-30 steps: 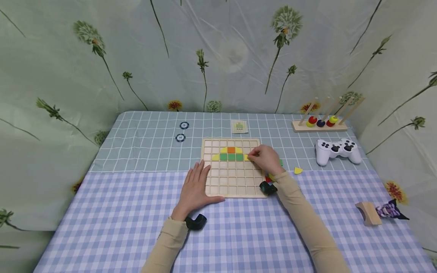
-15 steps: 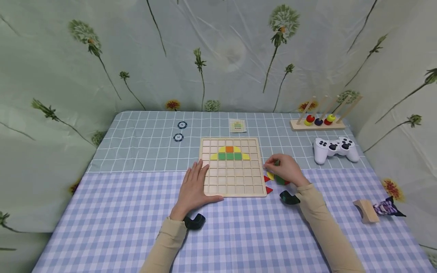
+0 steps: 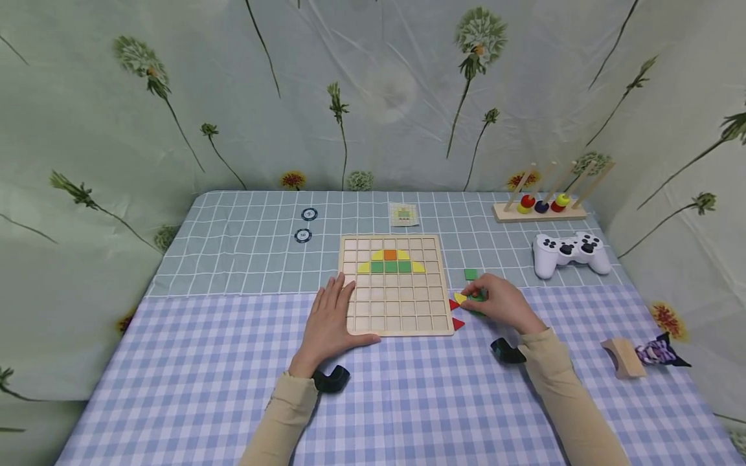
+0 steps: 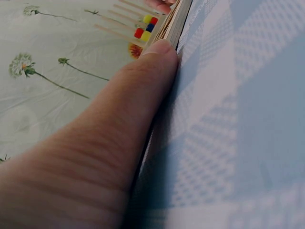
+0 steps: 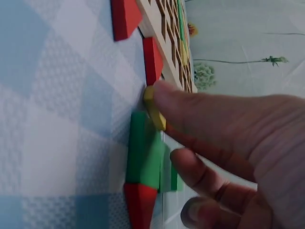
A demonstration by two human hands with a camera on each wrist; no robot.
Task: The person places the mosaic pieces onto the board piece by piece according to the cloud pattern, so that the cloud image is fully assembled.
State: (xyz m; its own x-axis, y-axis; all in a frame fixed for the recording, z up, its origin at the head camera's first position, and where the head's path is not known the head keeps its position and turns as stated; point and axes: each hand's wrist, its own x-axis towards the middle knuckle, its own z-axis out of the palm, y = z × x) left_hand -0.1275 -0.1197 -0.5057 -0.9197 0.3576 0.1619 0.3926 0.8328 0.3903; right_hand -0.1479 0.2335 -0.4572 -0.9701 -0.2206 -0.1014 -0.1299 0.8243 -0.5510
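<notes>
A wooden grid board [image 3: 396, 304] lies mid-table, with yellow, orange and green tiles [image 3: 390, 262] set near its top. My left hand [image 3: 332, 310] lies flat on the board's lower left edge. In the left wrist view its thumb [image 4: 124, 114] presses the board's side [image 4: 174, 24]. My right hand [image 3: 473, 296] is just right of the board, fingers curled, its fingertips on a small yellow piece [image 3: 460, 298] [image 5: 155, 114] that leans on green blocks [image 5: 143, 152]. Red triangles [image 3: 456, 314] [image 5: 152, 59] lie against the board's edge. A loose green square [image 3: 471, 274] lies just beyond the hand.
A white game controller [image 3: 571, 254] and a ring stacker [image 3: 539, 207] stand at the back right. Two chips [image 3: 305, 224] and a card [image 3: 404, 214] lie behind the board. A wooden arch [image 3: 623, 358] and a purple toy [image 3: 658, 355] sit near the right edge.
My right hand left a yellow piece on the board's tile row and moved right and toward me to the loose pieces beside the board. The left hand stayed put.
</notes>
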